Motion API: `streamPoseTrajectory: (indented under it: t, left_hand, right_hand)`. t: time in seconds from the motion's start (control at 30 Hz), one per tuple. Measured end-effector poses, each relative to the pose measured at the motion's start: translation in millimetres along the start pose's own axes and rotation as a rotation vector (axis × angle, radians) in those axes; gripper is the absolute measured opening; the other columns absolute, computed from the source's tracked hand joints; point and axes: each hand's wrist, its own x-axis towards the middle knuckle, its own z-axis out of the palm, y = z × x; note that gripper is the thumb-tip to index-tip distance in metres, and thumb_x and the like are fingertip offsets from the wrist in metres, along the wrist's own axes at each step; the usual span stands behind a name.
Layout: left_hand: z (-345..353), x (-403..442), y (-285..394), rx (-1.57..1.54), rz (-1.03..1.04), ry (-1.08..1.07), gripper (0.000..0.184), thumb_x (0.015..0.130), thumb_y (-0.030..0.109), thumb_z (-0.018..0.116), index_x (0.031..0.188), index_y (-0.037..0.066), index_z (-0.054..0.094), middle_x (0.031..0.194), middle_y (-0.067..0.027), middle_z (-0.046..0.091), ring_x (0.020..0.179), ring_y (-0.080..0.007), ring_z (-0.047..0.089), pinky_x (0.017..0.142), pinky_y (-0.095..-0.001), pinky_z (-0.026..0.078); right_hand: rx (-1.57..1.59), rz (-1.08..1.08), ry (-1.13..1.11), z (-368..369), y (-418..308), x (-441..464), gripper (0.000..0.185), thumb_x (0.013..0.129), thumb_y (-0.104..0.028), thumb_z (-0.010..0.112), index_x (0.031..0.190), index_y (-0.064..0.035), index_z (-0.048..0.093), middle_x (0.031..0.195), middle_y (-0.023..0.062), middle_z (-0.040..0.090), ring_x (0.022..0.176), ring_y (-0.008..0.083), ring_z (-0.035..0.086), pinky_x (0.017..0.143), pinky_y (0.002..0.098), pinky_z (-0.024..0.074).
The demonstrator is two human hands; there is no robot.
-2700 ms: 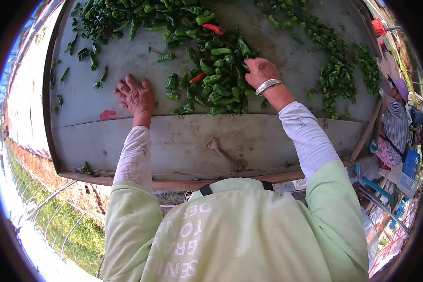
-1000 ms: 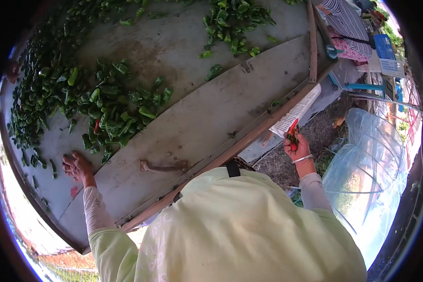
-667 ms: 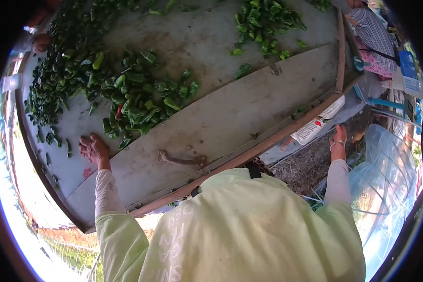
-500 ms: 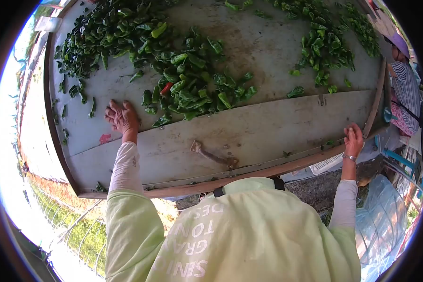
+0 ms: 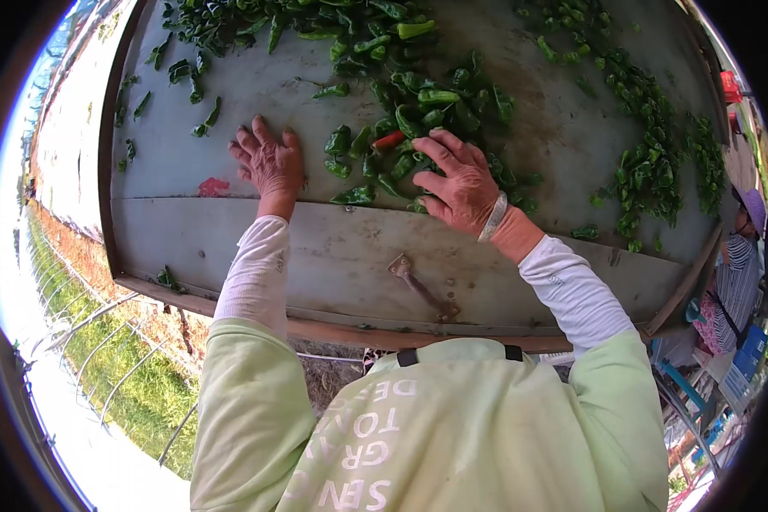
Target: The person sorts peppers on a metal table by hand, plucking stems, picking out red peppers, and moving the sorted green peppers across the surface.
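Note:
My left hand (image 5: 270, 164) rests on the grey sheet-metal table (image 5: 213, 154), fingers apart and nothing in them, to the left of the peppers. Over the near edge of the middle heap of green peppers (image 5: 439, 111) lies my right hand (image 5: 462, 183), its fingers spread, with a bracelet at the wrist. The fingertips seem to touch some peppers; the palm hides what is under it. One red pepper (image 5: 388, 140) shows just beyond the right fingers. Several loose green peppers (image 5: 355, 195) lie between the two hands.
More green peppers (image 5: 648, 162) form a strip on the right side. A wooden rail (image 5: 520, 343) edges the table, and a metal handle (image 5: 422, 288) is fixed to its near panel. Another person in a striped top (image 5: 736, 286) is at the far right.
My right hand has moved left from the table's right front edge onto the peppers. My left hand stays flat on the metal. The view has shifted, with the table turned slightly.

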Motion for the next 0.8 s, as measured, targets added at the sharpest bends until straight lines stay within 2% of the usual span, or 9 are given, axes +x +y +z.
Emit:
streamPoseTrajectory:
  t: [0.03,0.17,0.23,0.33,0.4,0.57,0.73,0.8]
  left_hand:
    - [0.9,0.3,-0.6,-0.005,-0.011,-0.005,0.063,0.084,0.042,0.048,0.138,0.015,0.03,0.144,-0.0196,0.02,0.133,-0.0439,0.013,0.099,-0.0645,0.019]
    - [0.2,-0.2,0.4,-0.002,-0.003,-0.002,0.062,0.085,0.042,0.047,0.138,0.015,0.03,0.144,-0.0195,0.02,0.134,-0.0442,0.013,0.099,-0.0646,0.019]
    - [-1.3,-0.5,0.5,0.0,-0.016,-0.011,0.062,0.085,0.042,0.047,0.137,0.015,0.03,0.144,-0.0193,0.021,0.134,-0.0442,0.013,0.099,-0.0647,0.019]
    - [-3.9,5.1,4.6,-0.047,-0.006,0.025,0.061,0.085,0.042,0.048,0.137,0.015,0.03,0.144,-0.0189,0.021,0.134,-0.0442,0.013,0.1,-0.0648,0.019]
    - [-1.6,0.5,0.6,-0.011,-0.006,-0.002,0.061,0.085,0.041,0.049,0.137,0.016,0.031,0.145,-0.0183,0.021,0.134,-0.044,0.014,0.1,-0.0649,0.019]
    - [-6.1,0.0,2.4,-0.01,-0.022,-0.022,0.063,0.083,0.039,0.053,0.138,0.016,0.03,0.146,-0.0174,0.02,0.135,-0.0429,0.012,0.1,-0.0647,0.02]
    - [-10.5,-3.5,4.4,-0.021,-0.025,-0.032,0.063,0.083,0.038,0.053,0.138,0.016,0.03,0.146,-0.0167,0.02,0.135,-0.0418,0.012,0.1,-0.0638,0.02]
    - [-10.9,-2.1,5.6,-0.027,-0.023,-0.029,0.063,0.083,0.038,0.053,0.138,0.016,0.03,0.146,-0.0165,0.02,0.135,-0.0415,0.012,0.1,-0.0636,0.02]
  right_hand:
    - [0.007,0.005,0.03,-5.7,8.5,-7.7,0.022,0.063,-0.018,0.069,0.084,-0.0161,0.062,0.131,0.0039,0.044,0.124,0.0271,0.037,0.092,0.0455,0.0333]
    - [-0.063,0.04,0.021,-27.0,25.1,-17.0,0.022,0.063,-0.016,0.069,0.083,-0.0151,0.063,0.129,0.0049,0.046,0.123,0.0278,0.038,0.092,0.0441,0.0339]
    - [-0.271,0.204,0.162,-30.6,25.9,-9.8,0.027,0.062,-0.014,0.069,0.088,-0.0157,0.063,0.124,0.0046,0.049,0.119,0.0269,0.042,0.091,0.0426,0.0355]
    - [-0.109,0.149,0.169,-29.2,7.6,23.8,0.032,0.063,-0.013,0.068,0.095,-0.0156,0.063,0.118,0.0034,0.053,0.114,0.0254,0.046,0.087,0.0405,0.0391]
    - [0.004,0.03,0.148,-3.5,-6.8,47.7,0.028,0.069,-0.013,0.063,0.096,-0.0148,0.061,0.112,0.0018,0.055,0.111,0.0239,0.048,0.082,0.039,0.0418]
    - [-0.274,-0.024,0.088,30.7,-20.0,77.2,0.011,0.074,-0.015,0.055,0.084,-0.0134,0.059,0.101,0.0022,0.054,0.1,0.0213,0.051,0.073,0.036,0.0423]
    - [-0.28,-0.041,-0.077,11.2,0.8,56.2,0.008,0.072,-0.016,0.055,0.078,-0.0138,0.06,0.095,0.0014,0.053,0.093,0.0204,0.051,0.069,0.0347,0.0412]
    - [-0.168,-0.069,-0.106,-0.3,11.9,45.4,0.009,0.07,-0.015,0.06,0.079,-0.0135,0.061,0.094,0.001,0.054,0.093,0.02,0.05,0.069,0.0352,0.0419]
